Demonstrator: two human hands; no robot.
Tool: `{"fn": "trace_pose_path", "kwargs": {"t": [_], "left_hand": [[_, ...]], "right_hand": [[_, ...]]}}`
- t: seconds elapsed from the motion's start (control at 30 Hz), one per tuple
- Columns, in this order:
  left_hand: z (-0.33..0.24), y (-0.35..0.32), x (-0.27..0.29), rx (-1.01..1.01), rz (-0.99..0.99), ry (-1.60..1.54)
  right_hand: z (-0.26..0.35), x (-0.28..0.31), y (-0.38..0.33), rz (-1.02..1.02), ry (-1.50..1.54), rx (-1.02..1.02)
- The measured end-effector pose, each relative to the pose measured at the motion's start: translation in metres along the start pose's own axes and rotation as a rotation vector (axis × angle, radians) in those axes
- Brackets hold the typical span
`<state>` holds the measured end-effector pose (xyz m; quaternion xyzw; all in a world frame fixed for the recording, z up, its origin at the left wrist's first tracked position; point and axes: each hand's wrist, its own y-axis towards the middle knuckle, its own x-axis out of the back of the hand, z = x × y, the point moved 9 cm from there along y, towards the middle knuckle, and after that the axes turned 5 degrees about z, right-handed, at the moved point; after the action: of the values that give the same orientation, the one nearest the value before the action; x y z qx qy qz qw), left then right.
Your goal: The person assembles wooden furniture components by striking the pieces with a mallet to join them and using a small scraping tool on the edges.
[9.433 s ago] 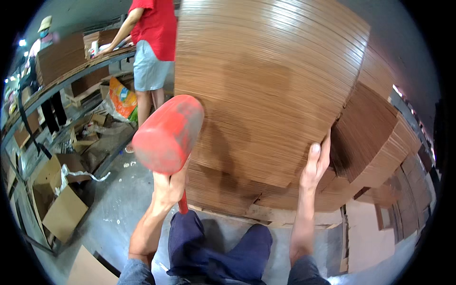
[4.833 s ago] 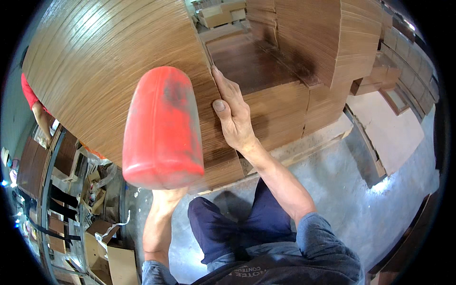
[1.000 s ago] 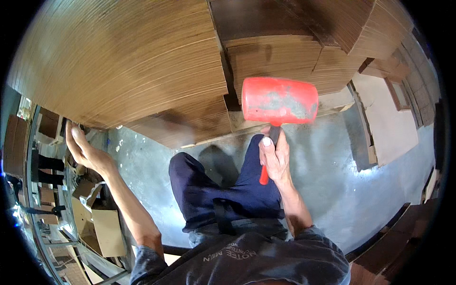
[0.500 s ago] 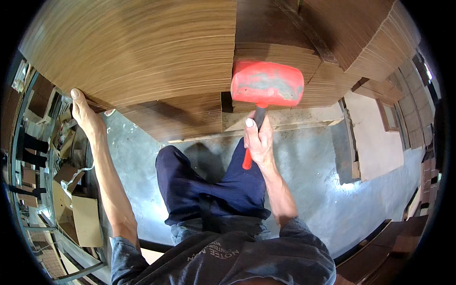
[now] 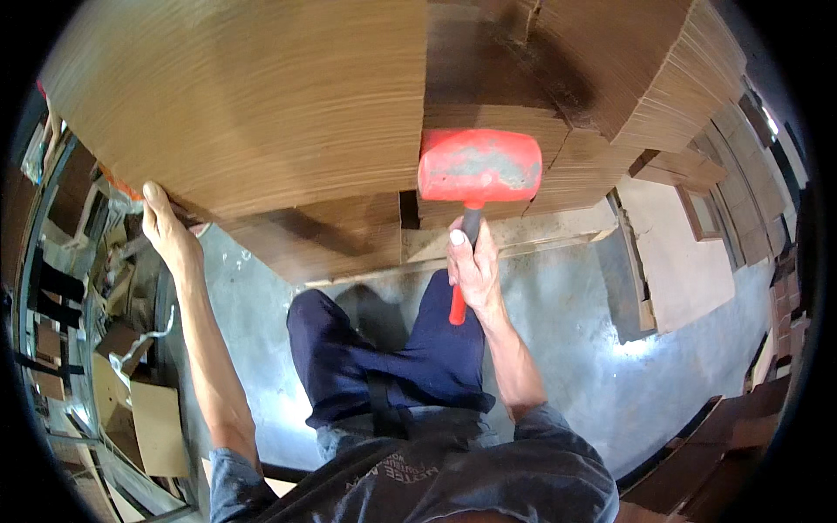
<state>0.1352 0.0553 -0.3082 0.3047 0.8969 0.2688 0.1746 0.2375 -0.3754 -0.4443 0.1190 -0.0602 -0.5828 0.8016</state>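
My right hand [image 5: 476, 261] is closed around the grey and red handle of a mallet [image 5: 480, 166]. Its red head, worn grey along the middle, is against or very close to the right edge of a tall stack of brown wood-grain sheets [image 5: 261, 113]; contact cannot be made out. At the lower left corner of this stack, my left hand [image 5: 171, 232] rests with its thumb stretched up along the near face. The other fingers of that hand are hidden behind the corner. A strip of orange-red [image 5: 120, 185] shows along the stack's left edge.
Lower stacked sheets [image 5: 327, 228] stand beneath, on a wooden pallet [image 5: 514, 241]. More brown stacks [image 5: 645, 96] rise at the right, near a pale board [image 5: 676, 253] on the floor. An opened cardboard box [image 5: 157, 427] and metal shelving [image 5: 52, 209] are at the left.
The mallet and my right hand sit slightly lower in the picture, with the mallet head a little further left. The view has shifted, and the orange-red strip at the left edge now shows.
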Motion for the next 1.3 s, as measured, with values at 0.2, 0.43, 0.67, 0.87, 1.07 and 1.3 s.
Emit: {"fn": "trace_pose_path", "kwargs": {"t": [0.2,0.43,0.67,0.87,1.07,1.3], "left_hand": [[0.002,0.005,0.001,-0.02,0.049,-0.024],[-0.002,0.004,-0.001,-0.004,0.054,-0.041],[-0.025,0.009,-0.01,-0.085,0.16,0.006],[-0.032,0.016,-0.005,-0.144,0.175,-0.059],[-0.028,0.018,-0.005,-0.118,0.211,-0.084],[-0.035,0.029,-0.002,-0.104,0.264,-0.099]], "right_hand": [[0.014,0.016,0.011,-0.111,0.087,0.105],[0.044,0.013,0.028,-0.072,-0.046,0.121],[0.047,0.027,0.029,-0.137,-0.005,0.177],[0.06,0.013,0.032,-0.08,-0.122,0.227],[0.05,0.018,0.029,-0.099,-0.047,0.155],[0.077,0.015,0.038,-0.061,0.113,0.2]]}}
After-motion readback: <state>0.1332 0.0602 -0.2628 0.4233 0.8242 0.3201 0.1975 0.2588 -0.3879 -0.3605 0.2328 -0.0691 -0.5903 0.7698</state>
